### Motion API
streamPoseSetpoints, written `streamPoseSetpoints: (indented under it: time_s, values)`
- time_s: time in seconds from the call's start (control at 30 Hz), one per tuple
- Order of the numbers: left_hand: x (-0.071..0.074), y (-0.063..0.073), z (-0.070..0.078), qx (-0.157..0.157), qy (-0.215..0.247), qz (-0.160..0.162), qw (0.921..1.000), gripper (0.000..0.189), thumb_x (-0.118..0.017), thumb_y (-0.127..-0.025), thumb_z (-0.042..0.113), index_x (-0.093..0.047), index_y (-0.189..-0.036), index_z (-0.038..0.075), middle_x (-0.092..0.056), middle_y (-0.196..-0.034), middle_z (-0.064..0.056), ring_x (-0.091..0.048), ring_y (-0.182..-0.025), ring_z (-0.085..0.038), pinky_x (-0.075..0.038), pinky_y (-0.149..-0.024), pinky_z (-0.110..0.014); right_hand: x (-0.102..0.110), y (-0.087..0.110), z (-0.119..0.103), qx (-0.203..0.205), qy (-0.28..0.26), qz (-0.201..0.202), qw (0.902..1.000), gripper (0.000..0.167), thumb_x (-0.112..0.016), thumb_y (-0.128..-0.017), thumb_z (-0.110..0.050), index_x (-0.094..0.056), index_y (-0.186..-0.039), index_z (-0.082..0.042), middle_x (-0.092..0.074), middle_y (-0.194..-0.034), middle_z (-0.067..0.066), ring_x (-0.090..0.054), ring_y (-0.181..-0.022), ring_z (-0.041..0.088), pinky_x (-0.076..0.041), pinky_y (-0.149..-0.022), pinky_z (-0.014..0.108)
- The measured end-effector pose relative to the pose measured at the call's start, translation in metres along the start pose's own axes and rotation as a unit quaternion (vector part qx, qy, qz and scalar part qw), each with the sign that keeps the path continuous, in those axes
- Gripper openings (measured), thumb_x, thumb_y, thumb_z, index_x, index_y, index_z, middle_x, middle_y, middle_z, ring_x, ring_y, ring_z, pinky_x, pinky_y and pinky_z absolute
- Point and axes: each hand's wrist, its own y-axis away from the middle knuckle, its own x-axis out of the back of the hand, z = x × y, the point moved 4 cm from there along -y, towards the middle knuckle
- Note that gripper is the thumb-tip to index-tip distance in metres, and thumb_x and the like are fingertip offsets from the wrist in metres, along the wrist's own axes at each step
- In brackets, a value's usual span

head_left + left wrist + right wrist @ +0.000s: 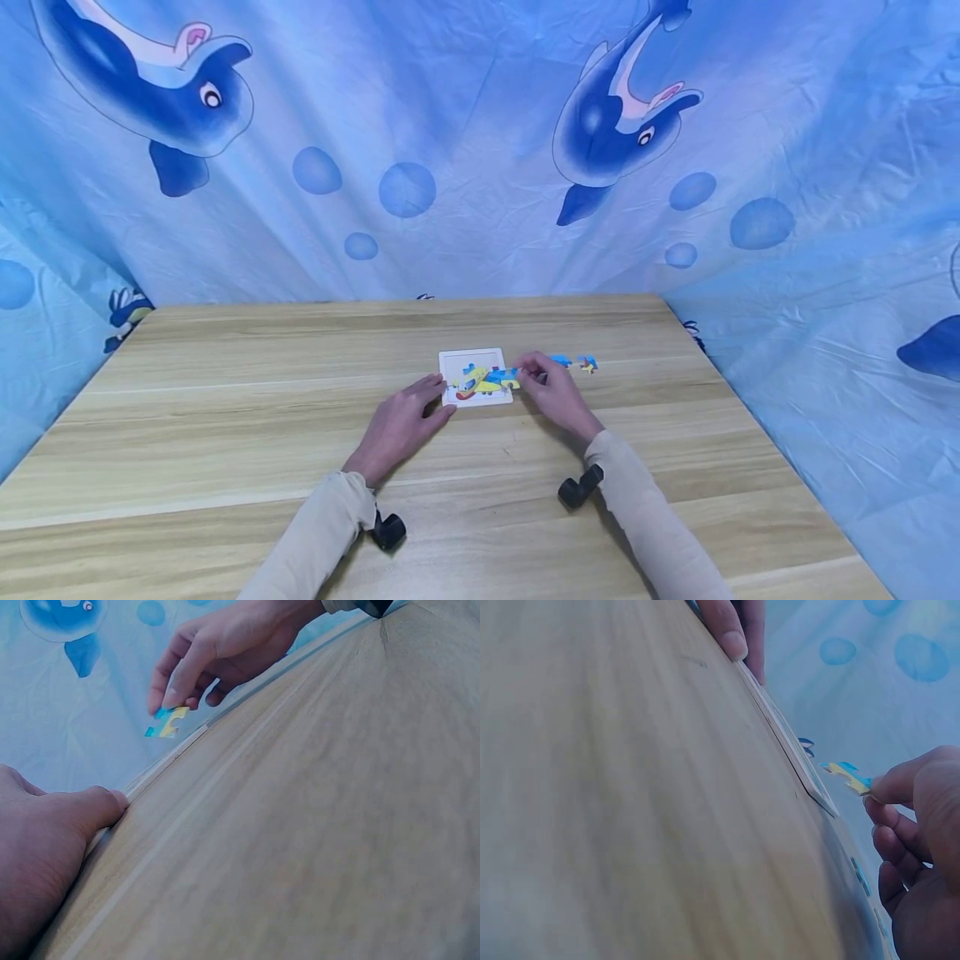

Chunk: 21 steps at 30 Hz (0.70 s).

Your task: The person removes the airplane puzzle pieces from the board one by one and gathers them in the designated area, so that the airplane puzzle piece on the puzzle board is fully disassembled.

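Note:
A white-framed jigsaw tray [471, 355] lies flat on the table, with several fitted yellow, blue and red pieces [472, 385] in its lower part. My left hand [401, 421] rests at the tray's left side, fingertips on the left edge and thumb at the lower left corner. Between thumb and fingertips, my right hand [553, 393] pinches a blue and yellow puzzle piece [169, 722]. In the right wrist view this piece [847, 778] is held up above the tray's right end. From the head view it overlaps the tray's right rim.
Loose puzzle pieces [588, 364] lie on the wooden table [262, 433] just beyond and right of my right hand. A blue curtain [465, 150] printed with dolphins and bubbles hangs along the back and sides. Each sleeve carries a small black wrist camera [388, 531].

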Motion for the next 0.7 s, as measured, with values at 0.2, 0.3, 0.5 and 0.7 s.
streamPoseSetpoints:
  time_s: [0.2, 0.3, 0.5, 0.7]
  values:
    - [0.000, 0.000, 0.000, 0.002, 0.005, -0.002, 1.0000, 0.047, -0.075, -0.096, 0.033, -0.070, -0.130, 0.000, -0.063, -0.139, -0.018, -0.060, -0.129, -0.035, -0.050, -0.104, -0.052, 0.009, 0.006, 0.004, 0.004, -0.001, 0.006, 1.0000, 0.015, -0.064, -0.100, 0.000, -0.068, -0.115, 0.001, -0.063, -0.097, 0.008, -0.058, -0.090, 0.021, -0.050, -0.077, 0.026]
    - [0.000, 0.000, 0.000, 0.003, 0.004, -0.004, 1.0000, 0.047, -0.075, -0.097, 0.033, -0.070, -0.131, 0.001, -0.063, -0.139, -0.018, -0.060, -0.129, -0.035, -0.051, -0.103, -0.052, 0.013, 0.009, 0.005, 0.006, 0.000, 0.010, 0.9999, 0.015, -0.065, -0.099, 0.001, -0.068, -0.113, 0.000, -0.063, -0.096, 0.008, -0.057, -0.089, 0.021, -0.050, -0.076, 0.026]
    - [-0.001, 0.000, 0.000, 0.005, 0.003, -0.006, 1.0000, 0.048, -0.075, -0.097, 0.034, -0.070, -0.131, 0.001, -0.063, -0.139, -0.018, -0.060, -0.129, -0.036, -0.051, -0.102, -0.052, 0.020, 0.015, 0.010, 0.006, 0.008, 0.014, 0.9999, 0.014, -0.065, -0.099, 0.001, -0.068, -0.112, 0.001, -0.064, -0.097, 0.009, -0.058, -0.089, 0.021, -0.050, -0.077, 0.026]
    - [-0.001, 0.001, 0.000, 0.008, 0.005, -0.006, 0.9999, 0.047, -0.075, -0.097, 0.033, -0.070, -0.130, 0.000, -0.063, -0.139, -0.018, -0.059, -0.130, -0.036, -0.051, -0.103, -0.053, 0.027, 0.019, 0.013, 0.003, 0.011, 0.017, 0.9998, 0.014, -0.065, -0.098, 0.003, -0.068, -0.111, 0.002, -0.063, -0.096, 0.008, -0.057, -0.089, 0.021, -0.050, -0.077, 0.026]
